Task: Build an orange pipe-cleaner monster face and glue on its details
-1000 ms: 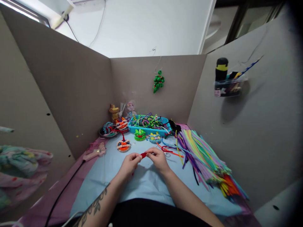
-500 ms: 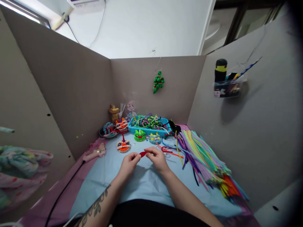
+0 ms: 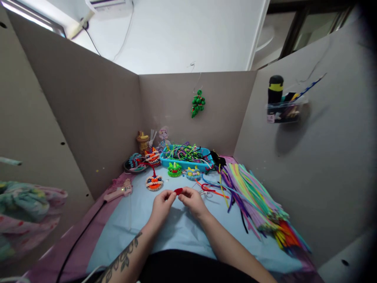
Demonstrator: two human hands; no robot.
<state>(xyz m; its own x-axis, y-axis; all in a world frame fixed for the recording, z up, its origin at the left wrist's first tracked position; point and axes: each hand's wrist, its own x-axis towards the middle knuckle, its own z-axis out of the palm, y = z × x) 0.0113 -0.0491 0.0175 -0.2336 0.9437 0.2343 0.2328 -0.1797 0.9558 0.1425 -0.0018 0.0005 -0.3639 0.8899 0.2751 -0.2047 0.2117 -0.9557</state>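
A small dark red fuzzy piece (image 3: 178,191), which looks like bent pipe cleaner, is pinched between my two hands above the blue table cover (image 3: 173,236). My left hand (image 3: 162,202) grips its left end with thumb and fingertips. On the other end, the fingers of my right hand (image 3: 193,200) are closed in a pinch. Just beyond my left hand lies an orange and cream lion-face ornament (image 3: 154,183) with a red stem. Green (image 3: 174,169) and light blue-yellow (image 3: 193,173) faces of the same style sit behind my hands.
A blue basket (image 3: 188,164) of loose pipe cleaners stands at the back. Long coloured pipe cleaners (image 3: 250,196) are heaped on the right. A pink hot glue gun (image 3: 119,192) with a black cord lies left. Scissors (image 3: 206,193) rest beyond my right hand. Grey panels surround the table.
My fingers have shifted slightly on the red piece, and my right fingers have curled down a little. The red piece looks rounder now. The camera view has moved slightly.
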